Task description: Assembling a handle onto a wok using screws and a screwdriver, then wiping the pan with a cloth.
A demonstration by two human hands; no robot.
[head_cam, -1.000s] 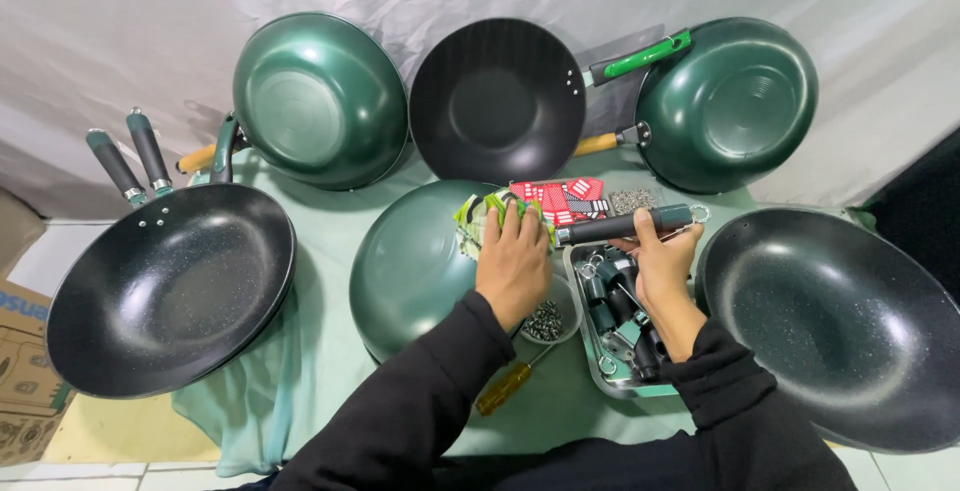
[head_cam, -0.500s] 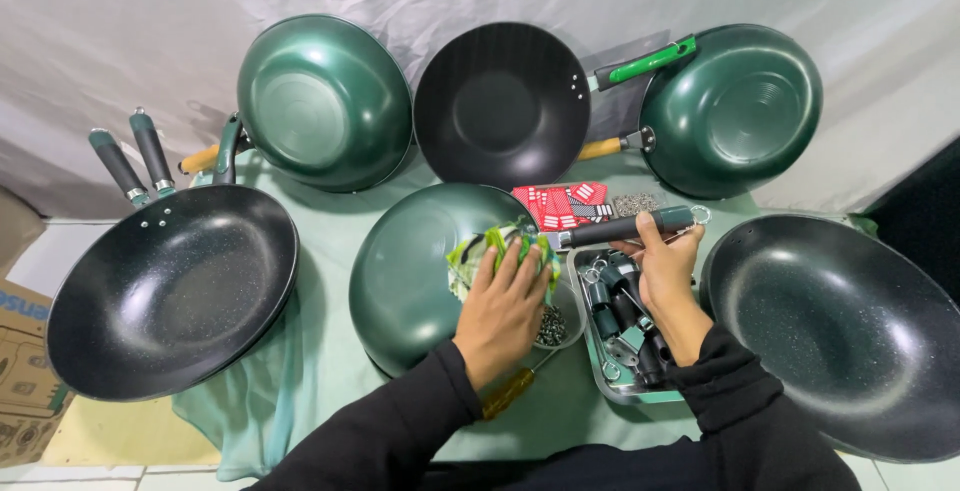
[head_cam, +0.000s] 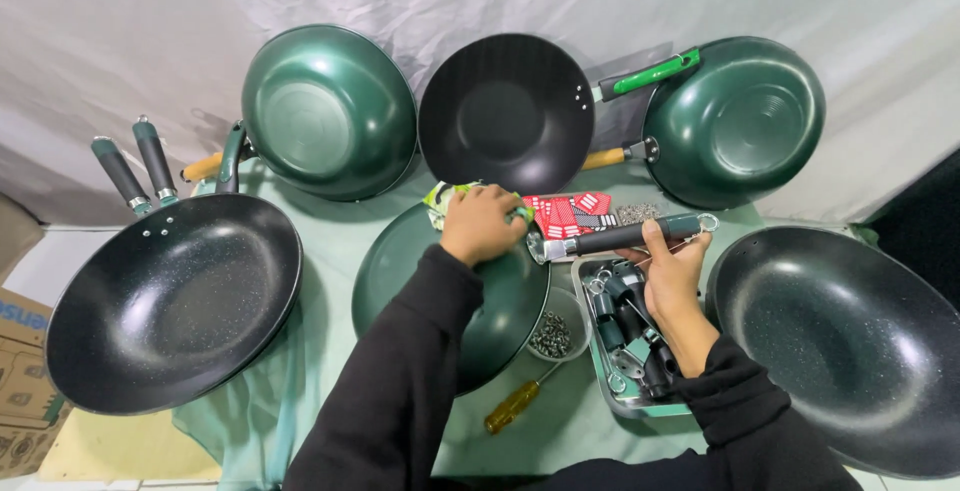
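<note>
While my left hand (head_cam: 482,223) is clenched on a crumpled green cloth (head_cam: 440,197) and presses it against the far rim of an upturned green wok (head_cam: 415,261), my right hand (head_cam: 672,269) is curled around a dark grey pan handle (head_cam: 625,236), gripping it near its ringed end. I see the handle's metal bracket end pointing at the wok, just beside its rim. Directly under my right hand sits a metal tray (head_cam: 605,391) full of more dark handles. Between my two forearms there is a small bowl of screws (head_cam: 553,331), and nearer to me a yellow-handled screwdriver (head_cam: 512,406). Just beyond my hands lie red-and-white packets (head_cam: 572,213). Further out, a wide black-lined wok (head_cam: 175,296) lies to the left of my left hand and another black-lined wok (head_cam: 850,336) to the right of my right hand. Beyond, three woks (head_cam: 505,111) lean against a white sheet (head_cam: 140,31) draped as a backdrop. Everything rests on a table under a pale green cloth cover (head_cam: 330,241); cardboard boxes (head_cam: 20,351) stand at the far left.
</note>
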